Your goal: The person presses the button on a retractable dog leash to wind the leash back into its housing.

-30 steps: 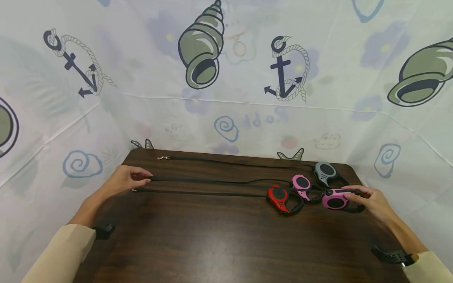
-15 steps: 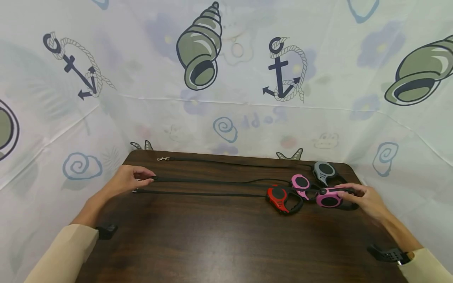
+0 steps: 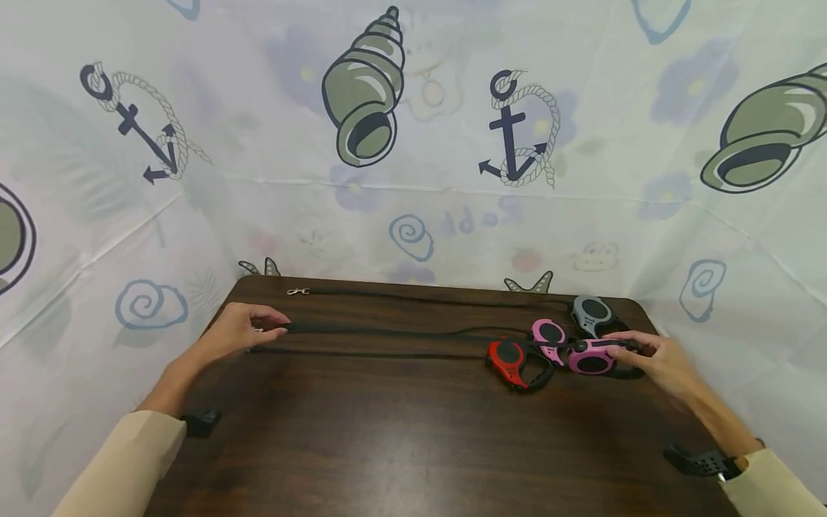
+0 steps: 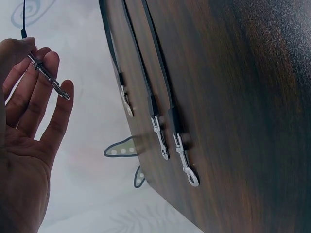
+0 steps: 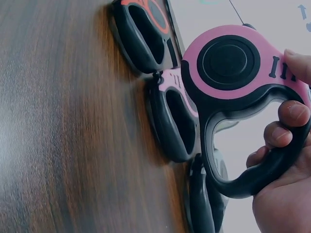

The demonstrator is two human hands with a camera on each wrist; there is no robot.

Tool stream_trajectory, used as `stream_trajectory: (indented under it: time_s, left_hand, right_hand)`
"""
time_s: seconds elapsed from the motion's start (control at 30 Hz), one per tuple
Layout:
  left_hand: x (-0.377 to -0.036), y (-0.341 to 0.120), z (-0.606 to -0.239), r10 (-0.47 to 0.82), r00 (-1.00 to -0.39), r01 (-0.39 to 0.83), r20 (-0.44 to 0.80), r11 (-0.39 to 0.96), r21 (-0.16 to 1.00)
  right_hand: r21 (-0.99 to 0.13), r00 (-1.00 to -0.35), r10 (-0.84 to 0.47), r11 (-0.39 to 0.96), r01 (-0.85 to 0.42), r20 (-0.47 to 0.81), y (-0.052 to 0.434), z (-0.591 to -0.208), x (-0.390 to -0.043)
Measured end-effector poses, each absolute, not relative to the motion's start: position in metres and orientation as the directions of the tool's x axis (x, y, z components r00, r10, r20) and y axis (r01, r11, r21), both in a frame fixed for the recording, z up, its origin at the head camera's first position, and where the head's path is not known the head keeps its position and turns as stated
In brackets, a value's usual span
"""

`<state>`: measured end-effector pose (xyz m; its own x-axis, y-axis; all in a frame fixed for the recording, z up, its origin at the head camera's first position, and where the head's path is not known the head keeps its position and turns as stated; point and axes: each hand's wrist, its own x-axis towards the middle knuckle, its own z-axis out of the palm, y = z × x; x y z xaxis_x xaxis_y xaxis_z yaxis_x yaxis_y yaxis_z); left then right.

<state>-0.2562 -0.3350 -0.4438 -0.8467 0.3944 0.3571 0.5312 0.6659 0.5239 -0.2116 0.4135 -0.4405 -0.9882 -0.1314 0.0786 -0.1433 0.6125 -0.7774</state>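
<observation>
My left hand (image 3: 242,332) pinches the metal snap clip (image 4: 50,80) of a retractable dog leash between thumb and fingers, above the table. From it the black strap runs right to the leash's pink casing (image 3: 591,357). My right hand (image 3: 662,362) grips that leash; in the right wrist view the fingers curl round its black loop handle (image 5: 243,187), with the thumb on the pink top. Below the strap, a red retractable leash (image 3: 507,353) lies on the table. A second pink leash (image 3: 549,333) and a grey one (image 3: 593,309) lie behind.
The brown table (image 3: 388,438) meets a white printed cloth wall (image 3: 439,151) at the back and sides. Straps of the lying leashes stretch left, side by side, ending in metal clips (image 4: 187,162) near the left edge.
My right hand has moved left with the pink leash, nearer the other casings. My left hand has shifted slightly right with the clip, so the strap between them is shorter.
</observation>
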Motion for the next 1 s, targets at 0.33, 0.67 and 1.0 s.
stream_trajectory:
  time_s: [0.33, 0.67, 1.0]
  left_hand:
    - [-0.254, -0.328, -0.446, 0.396, -0.842, 0.539, 0.367, 0.662, 0.521]
    - [-0.255, -0.324, -0.450, 0.428, -0.817, 0.576, 0.386, 0.639, 0.510]
    - [-0.253, -0.313, -0.447, 0.452, -0.794, 0.607, 0.406, 0.619, 0.498]
  right_hand:
    - [-0.754, -0.979, -0.158, 0.626, -0.201, 0.129, 0.401, -0.442, -0.212]
    - [-0.769, -0.975, -0.170, 0.601, -0.218, 0.143, 0.388, -0.439, -0.212]
    - [-0.755, -0.959, -0.226, 0.594, -0.277, 0.173, 0.374, -0.441, -0.215]
